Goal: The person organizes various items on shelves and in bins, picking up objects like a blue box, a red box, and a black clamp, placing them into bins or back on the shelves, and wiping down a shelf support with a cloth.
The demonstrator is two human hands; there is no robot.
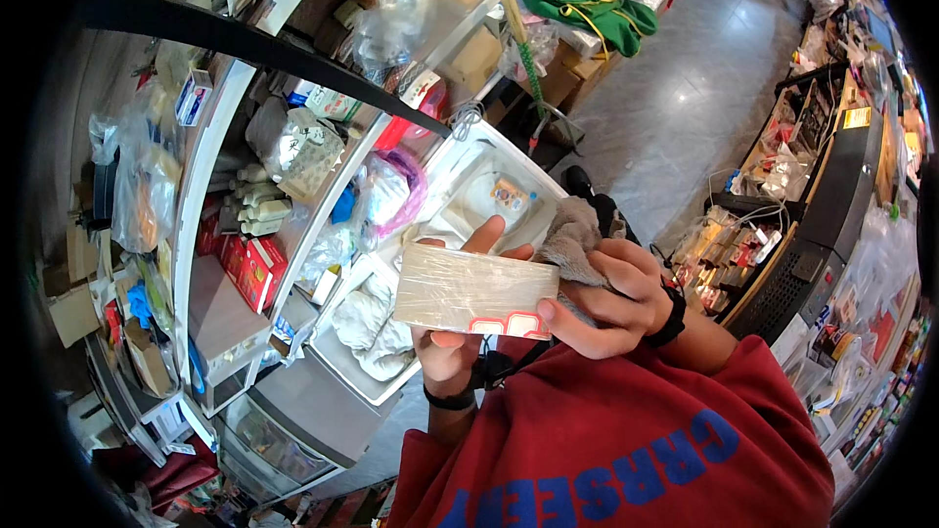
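Observation:
A flat rectangular block in clear plastic wrap [473,286], pale tan with red-edged white labels along its lower side, is held level in front of my chest. From beneath, my left hand [444,359] supports it, the fingers showing past its far edge. In my right hand [620,301] is a bunched grey-brown cloth [572,235]; the thumb or a finger rests on the block's labelled corner. What the block is made of cannot be told through the wrap. Below lies an open white plastic tub [546,180] with a clear-wrapped item [491,194] inside.
On the left, white-edged shelves [213,139] hold bagged goods, bottles [260,205] and red boxes [253,271]. A second white bin [392,389] contains white cloth [374,326]. Beyond the tub stands a green-wrapped wooden handle [524,51]. A cluttered counter [814,264] lines the right, beside grey floor [660,103].

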